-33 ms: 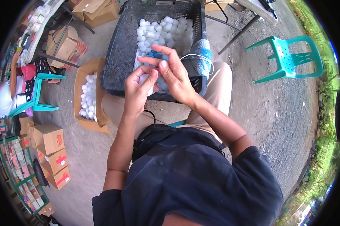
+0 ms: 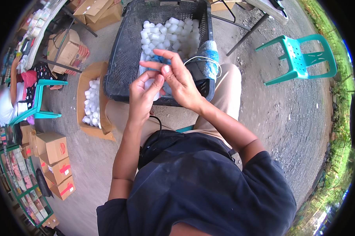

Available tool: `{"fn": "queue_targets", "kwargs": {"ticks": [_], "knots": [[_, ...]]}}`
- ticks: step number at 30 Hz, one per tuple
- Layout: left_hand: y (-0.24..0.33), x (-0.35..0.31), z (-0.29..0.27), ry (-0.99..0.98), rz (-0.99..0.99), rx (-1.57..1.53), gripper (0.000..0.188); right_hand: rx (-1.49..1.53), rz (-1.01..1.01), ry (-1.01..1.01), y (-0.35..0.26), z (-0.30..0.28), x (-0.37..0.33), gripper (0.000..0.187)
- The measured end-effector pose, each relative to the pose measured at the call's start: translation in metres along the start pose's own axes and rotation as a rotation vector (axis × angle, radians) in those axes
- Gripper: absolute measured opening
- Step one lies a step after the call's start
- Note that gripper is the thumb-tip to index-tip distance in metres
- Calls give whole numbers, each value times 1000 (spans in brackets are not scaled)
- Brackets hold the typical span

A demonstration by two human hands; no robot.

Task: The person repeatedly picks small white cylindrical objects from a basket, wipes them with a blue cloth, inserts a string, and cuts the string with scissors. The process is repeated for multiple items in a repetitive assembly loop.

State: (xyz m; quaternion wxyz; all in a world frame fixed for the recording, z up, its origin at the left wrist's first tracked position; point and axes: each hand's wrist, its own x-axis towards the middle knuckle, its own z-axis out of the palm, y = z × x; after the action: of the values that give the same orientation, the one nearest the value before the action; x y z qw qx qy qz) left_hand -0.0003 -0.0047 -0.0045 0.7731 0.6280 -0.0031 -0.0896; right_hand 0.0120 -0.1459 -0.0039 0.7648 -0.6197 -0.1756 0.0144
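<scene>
Moved, barely: right hand [image 2: 182, 84], its fingers a shade farther left over the crate. Item, one black mesh crate [image 2: 122, 74] before the sitter's knees, its near end screened from me by both hands. On its right rim, one blue-and-white wrapped bundle [image 2: 211, 59], white cord about it. Left of the crate, one open cardboard box [image 2: 83, 84] of white pieces [image 2: 91, 104]. Farther left, a seated person [image 2: 12, 106], a turquoise chair [image 2: 40, 98], stacked cartons [image 2: 59, 169]; well off right, a second turquoise chair [image 2: 299, 63]. Item, one white piece [image 2: 149, 83], smooth, rounded, partly hidden, pinched between left hand [image 2: 143, 94] thumb and fingers above the crate's near edge. Right hand: fingers spread, thumb raised; whether it touches the piece, I cannot tell.
</scene>
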Motion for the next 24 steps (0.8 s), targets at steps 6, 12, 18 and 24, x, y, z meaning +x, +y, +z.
{"fn": "queue_targets", "kwargs": {"ticks": [6,12,18,24], "knots": [[-3,-1,-11,-47,-8,-119,14,-219,-108,-44,-6,-6,-1,37],[5,-1,-10,51,138,244,20,-509,-330,-38,-4,-33,-11,16],[-2,4,2,-11,146,160,23,-622,-386,89,-8,-33,-16,12],[24,19,11,-257,-363,-1151,41,-301,-123,221,-32,-36,-21,13]]}}
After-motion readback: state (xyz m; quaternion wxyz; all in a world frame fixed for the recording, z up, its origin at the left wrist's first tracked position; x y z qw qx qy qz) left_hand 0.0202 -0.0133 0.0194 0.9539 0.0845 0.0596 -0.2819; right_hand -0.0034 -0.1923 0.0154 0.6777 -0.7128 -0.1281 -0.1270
